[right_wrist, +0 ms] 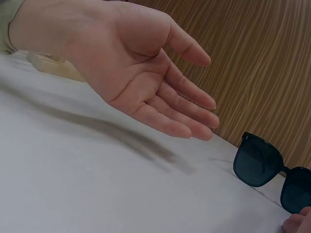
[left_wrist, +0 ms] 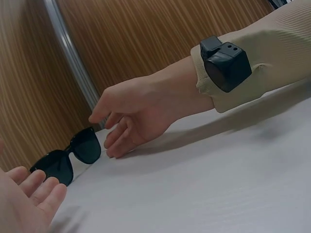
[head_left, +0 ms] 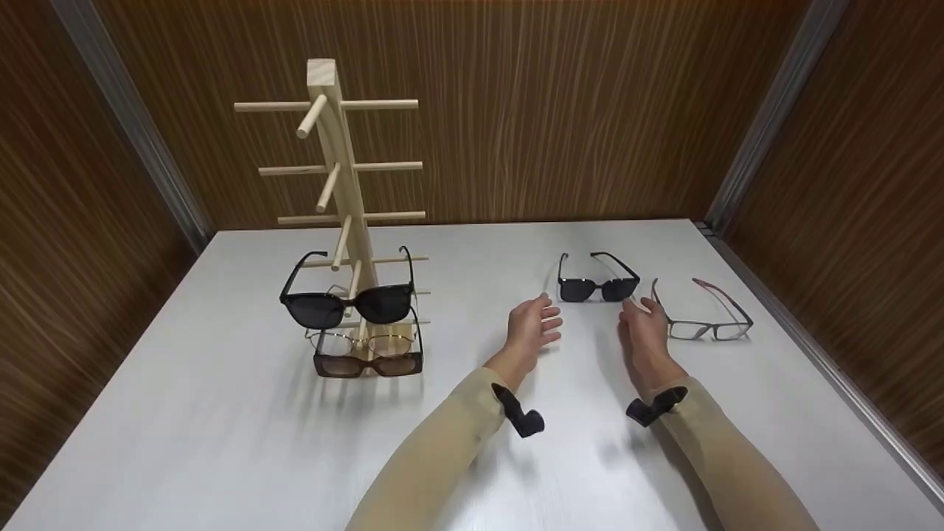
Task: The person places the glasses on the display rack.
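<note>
Black sunglasses (head_left: 579,290) rest on the white table with their lenses facing the person and temples unfolded toward the back. To their front left, my left hand (head_left: 527,332) is held with palm turned inward and fingers extended, holding nothing. My right hand (head_left: 644,335) is beside the right lens, its fingers loosely bent. In the left wrist view, the right hand (left_wrist: 141,109) appears just beside one lens of the sunglasses (left_wrist: 87,145) with nothing in its grasp. The right wrist view shows the left hand (right_wrist: 141,73) apart from the sunglasses (right_wrist: 257,162).
Clear-lensed eyeglasses (head_left: 712,330) with reddish temples lie right of the right hand. At left stands a wooden peg rack (head_left: 345,162) bearing black sunglasses (head_left: 317,310), thin gold-rimmed glasses (head_left: 391,344) and brown sunglasses (head_left: 369,366). Wood-grain panels (head_left: 516,110) enclose the table (head_left: 221,442).
</note>
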Demonstrator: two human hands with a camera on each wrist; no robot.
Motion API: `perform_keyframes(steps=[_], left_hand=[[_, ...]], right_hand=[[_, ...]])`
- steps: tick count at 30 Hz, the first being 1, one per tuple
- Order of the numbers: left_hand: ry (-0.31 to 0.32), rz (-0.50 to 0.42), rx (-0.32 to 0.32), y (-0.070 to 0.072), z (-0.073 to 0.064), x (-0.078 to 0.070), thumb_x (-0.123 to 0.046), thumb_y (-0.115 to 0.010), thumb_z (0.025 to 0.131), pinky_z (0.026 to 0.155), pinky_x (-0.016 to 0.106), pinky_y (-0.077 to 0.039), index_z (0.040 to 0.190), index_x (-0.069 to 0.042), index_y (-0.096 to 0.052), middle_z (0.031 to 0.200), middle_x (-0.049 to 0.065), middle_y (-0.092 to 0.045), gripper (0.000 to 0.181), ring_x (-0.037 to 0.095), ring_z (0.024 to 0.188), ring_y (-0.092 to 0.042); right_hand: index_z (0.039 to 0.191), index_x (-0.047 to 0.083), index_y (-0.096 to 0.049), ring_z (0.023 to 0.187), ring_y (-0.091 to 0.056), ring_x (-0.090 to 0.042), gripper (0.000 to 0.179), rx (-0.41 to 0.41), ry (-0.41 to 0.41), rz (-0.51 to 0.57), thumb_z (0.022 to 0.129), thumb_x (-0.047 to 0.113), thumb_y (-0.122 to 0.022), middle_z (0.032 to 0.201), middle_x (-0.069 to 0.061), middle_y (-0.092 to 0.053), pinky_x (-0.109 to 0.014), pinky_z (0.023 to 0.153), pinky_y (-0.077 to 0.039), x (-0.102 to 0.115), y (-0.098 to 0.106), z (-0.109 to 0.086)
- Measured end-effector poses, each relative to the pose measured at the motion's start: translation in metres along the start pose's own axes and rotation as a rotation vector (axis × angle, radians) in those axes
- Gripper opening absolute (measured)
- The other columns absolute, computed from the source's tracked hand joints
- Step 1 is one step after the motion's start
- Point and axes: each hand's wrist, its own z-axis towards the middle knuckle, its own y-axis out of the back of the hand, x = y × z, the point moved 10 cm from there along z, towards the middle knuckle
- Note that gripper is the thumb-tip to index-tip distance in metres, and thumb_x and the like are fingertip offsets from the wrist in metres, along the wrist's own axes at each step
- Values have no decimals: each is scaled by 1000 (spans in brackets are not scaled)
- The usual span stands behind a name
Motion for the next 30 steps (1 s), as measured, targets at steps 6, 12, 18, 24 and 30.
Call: perform_keyframes(steps=[6,12,18,24,30], left_hand=[[-64,92,-57,-3,16,0,-27,-49,95,89,43,-47,116,4,-54,117,23,-57,38,36,112,-54],[-87,122,-52,-10,26,-2,-28,-48,95,93,45,-44,118,1,-53,120,21,-55,37,36,116,-50],[-20,30,-27,-13,37,-1,-31,-47,96,99,45,-38,129,-2,-47,130,21,-49,43,37,123,-43],[125,-202,67,-19,45,7,-34,-40,99,111,44,-19,144,-1,-28,146,21,-29,58,37,136,-21],[164,-225,111,-27,50,10,-33,-41,99,112,44,-11,145,1,-20,150,22,-18,62,35,139,-9]], right_hand=[[148,5,-11,129,-37,-26,67,-44,30,21,96,31,-45,143,-19,-34,-30,106,-29,4,2,9],[148,7,-9,135,-28,-25,67,-46,25,26,96,32,-44,149,-17,-22,-31,109,-24,9,4,21],[149,12,-4,139,-18,-19,69,49,-48,162,97,31,-45,154,-10,-12,-27,111,-18,9,-7,30],[149,12,-2,139,-13,-21,70,83,-66,192,97,32,-45,154,-11,-10,-30,111,-17,15,-14,34],[147,3,-6,134,-24,-29,68,62,-12,50,97,29,-44,148,-18,-22,-37,109,-26,27,-13,41]])
